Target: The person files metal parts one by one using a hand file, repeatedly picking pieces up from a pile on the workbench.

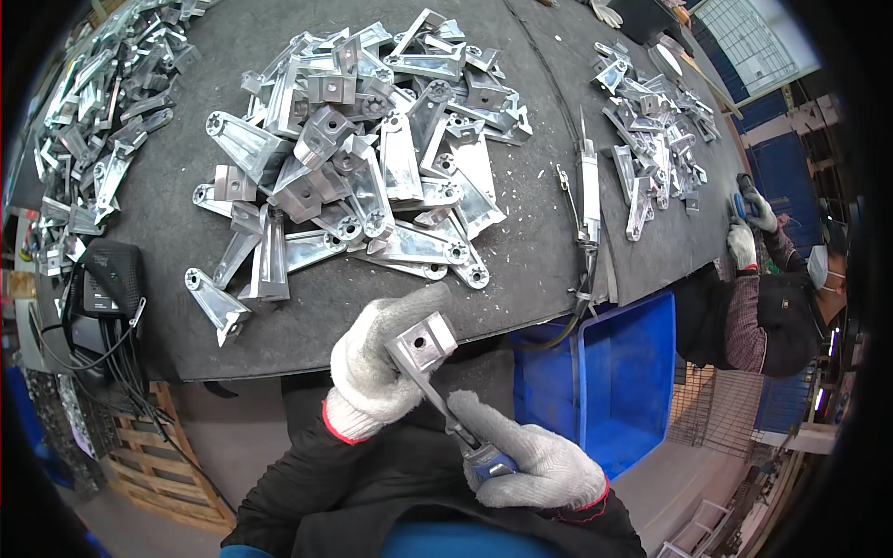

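Observation:
Above my lap, just off the table's near edge, I hold a silver cast-metal bracket. My left hand, in a white knit glove with a grey palm, is closed round its block end, where a round hole shows. My right hand, gloved the same way, grips a blue-handled hand tool. The tool's front end is close to the bracket's narrow arm; I cannot tell whether they touch. Beyond my hands a large pile of similar brackets lies on the dark table mat.
More brackets lie in heaps at far left and right. A white, slim tool with a cable rests between piles. A blue bin stands right of my lap, a black box with cables at left. A co-worker works at right.

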The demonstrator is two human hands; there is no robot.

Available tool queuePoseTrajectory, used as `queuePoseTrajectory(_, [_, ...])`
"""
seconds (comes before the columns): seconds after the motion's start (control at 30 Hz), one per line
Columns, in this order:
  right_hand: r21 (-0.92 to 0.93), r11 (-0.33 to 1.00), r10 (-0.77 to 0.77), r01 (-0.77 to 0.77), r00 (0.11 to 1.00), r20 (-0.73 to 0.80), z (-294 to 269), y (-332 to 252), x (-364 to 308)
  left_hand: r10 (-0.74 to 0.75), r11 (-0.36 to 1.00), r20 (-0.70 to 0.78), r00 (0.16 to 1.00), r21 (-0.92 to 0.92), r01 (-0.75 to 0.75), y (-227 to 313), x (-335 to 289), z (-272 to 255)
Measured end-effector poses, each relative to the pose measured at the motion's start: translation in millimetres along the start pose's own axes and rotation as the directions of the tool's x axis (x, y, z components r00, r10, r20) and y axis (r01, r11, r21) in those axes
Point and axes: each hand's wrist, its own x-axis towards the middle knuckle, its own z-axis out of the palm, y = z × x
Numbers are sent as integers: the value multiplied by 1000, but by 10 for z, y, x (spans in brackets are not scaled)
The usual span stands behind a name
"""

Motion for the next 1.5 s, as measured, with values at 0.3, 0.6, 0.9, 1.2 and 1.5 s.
queuePoseTrajectory(0.3, [-678, 562, 248, -474, 879, -408, 318, -467, 107, -110, 967, -90, 990, -241, 85, -7, -1, 67])
queuePoseTrajectory(0.6, [-569, 792, -10, -220, 927, -374, 286, -232, 21, -112, 928, -49, 993, -363, 86, 52, 14, 66])
queuePoseTrajectory(0.9, [-607, 733, 35, -308, 908, -418, 227, -173, -3, 32, 981, -79, 996, -190, -47, 18, 49, 74])
queuePoseTrajectory(1.2, [-830, 229, -80, -508, 840, -537, 405, -401, 107, 59, 981, -35, 998, 189, -52, 94, 69, 64])
queuePoseTrajectory(1.5, [-802, 381, -162, -459, 821, -547, 380, -408, 27, 43, 981, -66, 997, 193, -30, 54, 53, 66])
